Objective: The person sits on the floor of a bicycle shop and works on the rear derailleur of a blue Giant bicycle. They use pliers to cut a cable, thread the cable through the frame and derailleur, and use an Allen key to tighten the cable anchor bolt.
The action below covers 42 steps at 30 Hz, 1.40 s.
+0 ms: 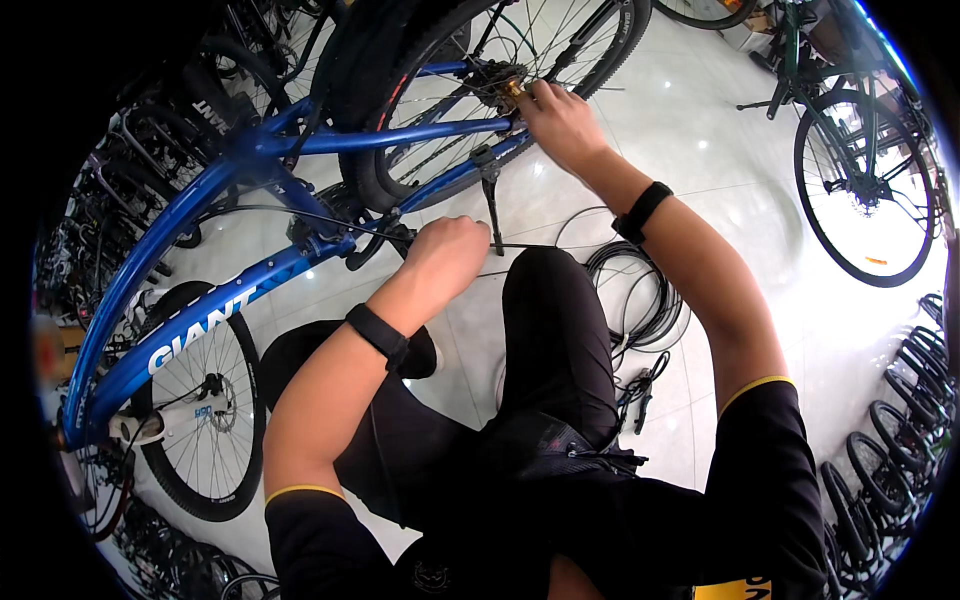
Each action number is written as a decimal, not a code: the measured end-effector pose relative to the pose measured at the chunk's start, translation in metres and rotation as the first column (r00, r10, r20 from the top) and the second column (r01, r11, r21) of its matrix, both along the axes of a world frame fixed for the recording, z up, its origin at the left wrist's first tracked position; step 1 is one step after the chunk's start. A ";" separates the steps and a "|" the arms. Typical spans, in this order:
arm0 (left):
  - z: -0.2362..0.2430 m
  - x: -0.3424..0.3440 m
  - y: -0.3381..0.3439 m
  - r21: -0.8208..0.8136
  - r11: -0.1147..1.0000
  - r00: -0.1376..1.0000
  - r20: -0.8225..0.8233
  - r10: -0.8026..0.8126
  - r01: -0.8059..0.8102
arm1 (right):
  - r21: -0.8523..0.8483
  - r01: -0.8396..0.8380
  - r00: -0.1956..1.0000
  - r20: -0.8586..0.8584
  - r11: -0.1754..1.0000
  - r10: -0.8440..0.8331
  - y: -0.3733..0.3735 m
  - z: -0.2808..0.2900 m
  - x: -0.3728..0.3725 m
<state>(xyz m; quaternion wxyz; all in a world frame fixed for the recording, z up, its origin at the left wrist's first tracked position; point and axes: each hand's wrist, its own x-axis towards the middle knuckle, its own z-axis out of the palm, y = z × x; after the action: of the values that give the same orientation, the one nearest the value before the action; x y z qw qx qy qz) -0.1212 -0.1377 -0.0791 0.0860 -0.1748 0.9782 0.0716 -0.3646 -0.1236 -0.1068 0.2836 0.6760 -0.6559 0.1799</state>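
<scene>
A blue bicycle frame (pixel 200 340) stands in front of me on the left, with its rear wheel (pixel 610 75) at the top. My left hand (pixel 450 252) is closed around a thin black cable (pixel 330 218), which runs from the frame through my fist and out to the right. At the rear hub (pixel 495 85), my right hand (pixel 560 118) pinches a small gold-coloured metal piece (pixel 514 88) close to the spokes; its exact kind is unclear. Below the hub hangs a black kickstand (pixel 491 195), between my two hands.
Coiled black cable (pixel 635 290) lies on the pale tiled floor (pixel 690 165) beside my right knee, with a small black-handled item (pixel 643 400) below it. The bicycle's front wheel (pixel 205 400) is at lower left. A dark green bicycle (pixel 865 185) stands at right, above a row of tyres (pixel 880 470).
</scene>
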 end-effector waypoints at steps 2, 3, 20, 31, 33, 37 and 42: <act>0.000 0.001 -0.001 0.006 1.000 0.999 -0.034 0.007 -0.007 | -0.028 -0.062 0.984 0.163 0.998 0.066 0.009 0.000 -0.015; 0.000 0.000 -0.002 0.009 1.000 0.998 -0.056 -0.002 0.003 | -0.017 -0.021 0.968 0.250 1.000 0.025 0.014 -0.003 -0.025; 0.009 -0.032 -0.020 -0.037 0.971 0.900 -0.386 0.205 -0.237 | 0.500 0.592 0.759 -0.082 0.632 -0.646 0.164 -0.061 -0.251; 0.008 -0.065 -0.050 -0.066 0.959 0.859 -0.465 0.214 -0.274 | 0.682 0.547 0.559 0.133 0.485 -0.818 0.264 -0.101 -0.216; 0.011 -0.066 -0.050 -0.066 0.942 0.837 -0.483 0.259 -0.329 | 0.732 0.505 0.569 0.116 0.457 -0.814 0.261 -0.107 -0.210; 0.018 -0.072 -0.040 -0.024 0.934 0.840 -0.444 0.310 -0.357 | 0.779 0.443 0.590 0.119 0.443 -0.799 0.258 -0.116 -0.202; 0.018 -0.079 -0.033 0.001 0.915 0.778 -0.526 0.344 -0.403 | 0.842 0.355 0.613 0.117 0.405 -0.781 0.253 -0.116 -0.185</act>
<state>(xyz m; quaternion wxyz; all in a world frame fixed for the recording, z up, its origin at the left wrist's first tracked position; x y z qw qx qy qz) -0.1998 -0.1709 -0.0610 -0.2048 -0.3442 0.9131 0.0767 -0.5497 0.1297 -0.2230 -0.1580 0.3762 -0.9113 -0.0544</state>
